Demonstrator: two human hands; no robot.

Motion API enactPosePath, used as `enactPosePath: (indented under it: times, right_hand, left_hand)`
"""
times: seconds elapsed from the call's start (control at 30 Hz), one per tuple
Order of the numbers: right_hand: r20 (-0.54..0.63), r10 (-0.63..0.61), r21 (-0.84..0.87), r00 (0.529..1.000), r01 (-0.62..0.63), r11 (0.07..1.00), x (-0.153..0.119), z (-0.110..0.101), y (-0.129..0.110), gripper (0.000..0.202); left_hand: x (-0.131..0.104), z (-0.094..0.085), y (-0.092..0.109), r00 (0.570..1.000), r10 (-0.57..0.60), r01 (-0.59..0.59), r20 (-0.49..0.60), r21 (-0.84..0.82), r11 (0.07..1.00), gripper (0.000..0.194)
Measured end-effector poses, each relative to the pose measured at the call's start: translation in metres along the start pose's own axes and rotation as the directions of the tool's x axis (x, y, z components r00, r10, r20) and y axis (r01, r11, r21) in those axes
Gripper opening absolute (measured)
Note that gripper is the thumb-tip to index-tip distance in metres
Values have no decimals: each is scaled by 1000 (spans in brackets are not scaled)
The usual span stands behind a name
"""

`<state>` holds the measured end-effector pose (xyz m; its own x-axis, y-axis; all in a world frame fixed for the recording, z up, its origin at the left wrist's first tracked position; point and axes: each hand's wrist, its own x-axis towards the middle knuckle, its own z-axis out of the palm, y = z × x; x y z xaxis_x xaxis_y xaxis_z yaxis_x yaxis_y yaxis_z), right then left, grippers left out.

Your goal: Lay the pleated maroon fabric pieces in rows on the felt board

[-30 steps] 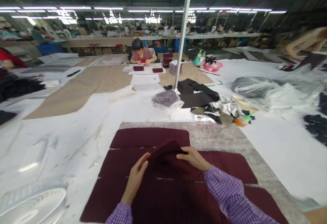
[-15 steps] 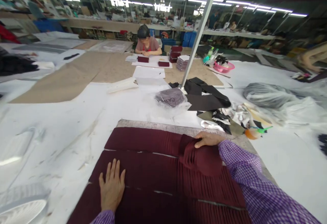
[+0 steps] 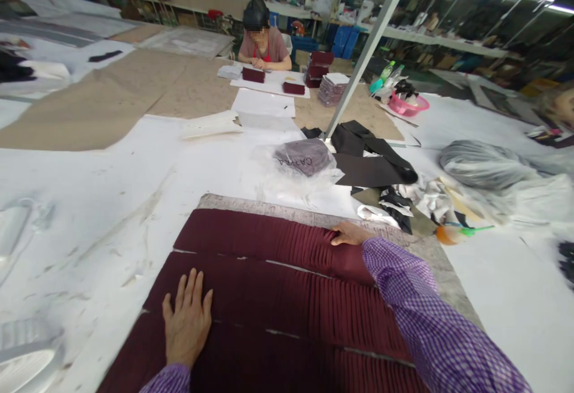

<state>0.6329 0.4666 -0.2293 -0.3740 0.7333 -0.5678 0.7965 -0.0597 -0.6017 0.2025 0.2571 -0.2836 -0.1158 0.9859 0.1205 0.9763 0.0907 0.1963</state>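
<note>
- a clear plastic bag (image 3: 301,160) is lying on the white sheet beyond the work, with dark handwriting on it that seems to read "casara" upside down; the letters are too blurred to be sure.
- the left hand (image 3: 187,320) is resting flat, palm down and fingers spread, on the near left part of the maroon pleated fabric (image 3: 278,297); it is gripping nothing.
- the right hand (image 3: 348,235) is reaching to the far right edge of the same fabric, fingers laid together along the top of a pleated panel; whether it is pinching the cloth or only pressing on it cannot be told.
- a purple checked sleeve (image 3: 430,321) is covering the right forearm and crossing the near right part of the fabric.
- the maroon pleated fabric is lying spread in several strips side by side on a grey board (image 3: 417,246), directly in front of the person on the bench (image 3: 89,201), which is covered in white paper.
- just beyond the board to the right, dark cloth pieces (image 3: 368,160) are lying in a loose heap, with an orange object (image 3: 448,234) beside them.
- a slanted metal pole (image 3: 368,52) is rising from the bench behind the bag.
- at the far side another person (image 3: 263,40) is sitting over small maroon pieces (image 3: 253,74), with a pink basin (image 3: 406,104) off to the right.
</note>
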Motion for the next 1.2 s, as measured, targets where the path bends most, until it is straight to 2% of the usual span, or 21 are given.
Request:
enactPosePath:
  times: [0.1, 0.2, 0.53, 0.73, 0.83, 0.93, 1.0, 1.1, 1.2]
  right_hand:
    - [66, 9, -123, 998, -1, 992, 3, 0, 1, 22]
    - [73, 9, -196, 997, 5, 981, 6, 1, 1, 22]
    - [-33, 10, -303, 999, -19, 953, 12, 10, 7, 19]
    - [-136, 37, -442, 990, -94, 892, 4, 17, -3, 19]
    - [-202, 5, -490, 979, -106, 865, -3, 18, -9, 25]
    - [-230, -102, -526, 968, -36, 850, -15, 15, -16, 35]
    - [-200, -205, -542, 958, 66, 838, -24, 18, -21, 29]
    - [-92, -347, -544, 933, 244, 803, -37, 33, -28, 28]
    - [-33, -424, -537, 905, 342, 771, -45, 53, -29, 32]
  left_hand:
    - [1, -1, 1, 1000, -3, 3, 4, 0, 1000, 55]
    - [1, -1, 2, 1000, 0, 0, 8, 8, 1000, 55]
    - [1, -2, 3, 1000, -5, 5, 7, 10, 1000, 55]
    - [1, -1, 3, 1000, -16, 16, 2, 0, 1000, 54]
    - [1, -1, 3, 1000, -14, 14, 0, -3, 1000, 54]
    - [0, -1, 3, 1000, -20, 20, -2, -18, 1000, 55]
    - [0, -2, 3, 1000, -17, 17, 0, -24, 1000, 55]
    - [1, -3, 4, 1000, -13, 13, 7, -20, 1000, 54]
    - [1, -4, 5, 1000, -19, 19, 5, -14, 1000, 53]
